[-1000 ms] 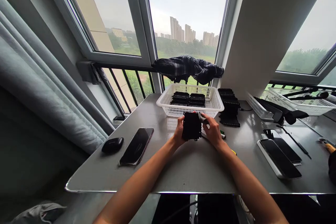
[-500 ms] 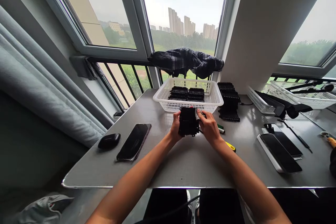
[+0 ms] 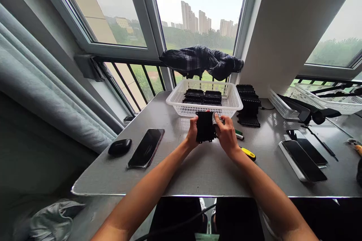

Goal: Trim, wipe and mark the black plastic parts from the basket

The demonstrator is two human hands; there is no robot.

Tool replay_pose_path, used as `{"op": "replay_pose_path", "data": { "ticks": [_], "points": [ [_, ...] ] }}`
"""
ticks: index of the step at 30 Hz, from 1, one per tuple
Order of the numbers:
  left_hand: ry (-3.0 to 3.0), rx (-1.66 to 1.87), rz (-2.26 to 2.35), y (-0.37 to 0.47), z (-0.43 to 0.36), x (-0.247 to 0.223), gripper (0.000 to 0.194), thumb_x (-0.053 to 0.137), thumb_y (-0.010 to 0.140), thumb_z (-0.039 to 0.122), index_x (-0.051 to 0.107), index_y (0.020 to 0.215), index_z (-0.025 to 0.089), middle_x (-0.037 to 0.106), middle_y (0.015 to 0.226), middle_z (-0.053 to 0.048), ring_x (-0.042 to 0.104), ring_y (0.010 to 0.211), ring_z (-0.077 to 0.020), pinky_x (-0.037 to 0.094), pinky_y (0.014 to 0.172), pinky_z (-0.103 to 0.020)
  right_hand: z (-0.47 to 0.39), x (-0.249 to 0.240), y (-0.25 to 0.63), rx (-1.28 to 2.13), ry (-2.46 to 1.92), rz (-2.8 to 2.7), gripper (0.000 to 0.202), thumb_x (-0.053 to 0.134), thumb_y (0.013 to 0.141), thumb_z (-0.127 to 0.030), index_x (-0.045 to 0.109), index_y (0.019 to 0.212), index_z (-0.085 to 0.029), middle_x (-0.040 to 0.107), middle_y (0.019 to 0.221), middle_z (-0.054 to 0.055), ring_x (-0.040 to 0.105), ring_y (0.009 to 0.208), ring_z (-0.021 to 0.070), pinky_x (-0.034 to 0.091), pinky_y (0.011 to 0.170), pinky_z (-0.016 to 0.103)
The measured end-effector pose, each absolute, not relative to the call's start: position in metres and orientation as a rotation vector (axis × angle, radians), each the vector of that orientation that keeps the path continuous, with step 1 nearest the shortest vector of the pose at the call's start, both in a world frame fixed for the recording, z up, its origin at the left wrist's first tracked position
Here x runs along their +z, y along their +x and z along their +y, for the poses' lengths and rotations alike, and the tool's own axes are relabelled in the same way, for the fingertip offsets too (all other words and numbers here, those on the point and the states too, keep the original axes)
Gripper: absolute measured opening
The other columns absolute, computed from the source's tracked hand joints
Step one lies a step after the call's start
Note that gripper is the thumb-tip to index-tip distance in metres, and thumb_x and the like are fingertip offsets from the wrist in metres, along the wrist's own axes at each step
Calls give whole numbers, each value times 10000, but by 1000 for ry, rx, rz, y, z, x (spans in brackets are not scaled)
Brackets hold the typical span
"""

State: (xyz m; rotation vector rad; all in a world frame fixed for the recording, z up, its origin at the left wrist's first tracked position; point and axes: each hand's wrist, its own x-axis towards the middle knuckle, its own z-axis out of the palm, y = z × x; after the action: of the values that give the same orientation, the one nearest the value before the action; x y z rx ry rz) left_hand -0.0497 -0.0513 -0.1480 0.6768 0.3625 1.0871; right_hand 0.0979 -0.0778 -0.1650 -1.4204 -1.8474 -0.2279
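Note:
Above the table, in front of the white basket, my left hand [image 3: 192, 134] grips a squarish black plastic part [image 3: 204, 128] by its left edge, thumb on the near face. My right hand [image 3: 227, 135] is closed on a small grey cloth [image 3: 214, 118] and presses it against the part's upper right edge. The fingers behind the part are hidden. Similar black parts [image 3: 194, 95] lie in the white basket [image 3: 181, 110], and a stack of more black parts [image 3: 249, 103] stands to its right.
A green-and-white marker [image 3: 239, 135] and a yellow-handled tool [image 3: 249, 153] lie by my right forearm. Left are a phone [image 3: 146, 147] and a black mouse-like object [image 3: 120, 147]. Rightward are more phones [image 3: 305, 161], a thin black tool [image 3: 321, 142] and more white baskets [image 3: 285, 107].
The view has shifted slightly. Both hands still hold the black part and the cloth, with the part turned a little and the right fingers slightly moved along its edge.

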Motion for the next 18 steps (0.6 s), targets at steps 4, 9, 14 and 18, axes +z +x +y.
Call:
{"op": "replay_pose_path", "data": {
  "ticks": [4, 9, 14, 18],
  "points": [
    [668, 1107, 377, -51, -49, -148, 566, 478, 851, 492, 555, 1308, 167, 740, 1022, -98, 702, 779, -254, 547, 770, -395, -76, -168, 98, -214, -1392, -1853, 531, 453, 892, -114, 485, 1414, -206, 530, 1148, 146, 510, 1082, 276, 482, 951, 453],
    [572, 1204, 369, -61, -38, -145, 554, 443, 856, 476, 567, 1284, 148, 743, 978, -90, 694, 744, -233, 550, 691, -347, -75, -169, 95, -131, -1281, -2011, 518, 475, 870, -90, 521, 1376, -189, 557, 1114, 134, 561, 1021, 245, 508, 910, 403],
    [522, 1244, 369, -74, -28, -143, 511, 393, 869, 474, 638, 1139, 116, 739, 836, -76, 681, 689, -216, 558, 672, -342, -80, -168, 96, -141, -1161, -2143, 403, 532, 804, -75, 662, 1168, -187, 613, 969, 80, 604, 857, 186, 524, 770, 294],
    [562, 1172, 385, -77, -26, -143, 555, 399, 850, 527, 645, 1108, 102, 742, 888, -102, 696, 752, -242, 567, 706, -370, -84, -166, 104, -258, -1112, -2010, 267, 530, 790, -85, 720, 934, -204, 617, 847, 52, 597, 791, 176, 509, 718, 278]
  ]
}}
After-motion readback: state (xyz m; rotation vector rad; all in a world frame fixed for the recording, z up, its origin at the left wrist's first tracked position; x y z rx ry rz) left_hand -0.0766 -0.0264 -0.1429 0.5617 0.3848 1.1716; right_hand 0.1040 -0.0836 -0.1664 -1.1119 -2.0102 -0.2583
